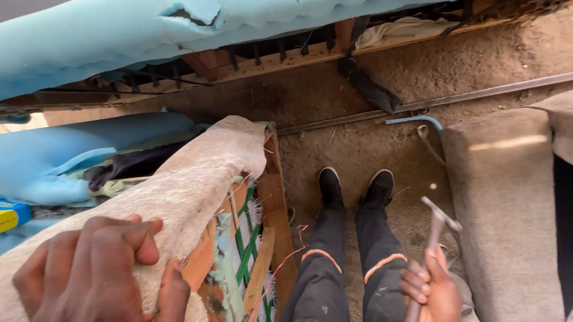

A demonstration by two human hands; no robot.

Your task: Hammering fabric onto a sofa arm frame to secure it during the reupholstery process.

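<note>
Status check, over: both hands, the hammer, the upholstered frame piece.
Left hand gripping beige-covered frame piece. Right hand shut on hammer, head raised, clear of the frame. Nothing between them but the legs.

Two hands [104, 272], one hammer [433, 236], two black shoes [330, 183].
</note>
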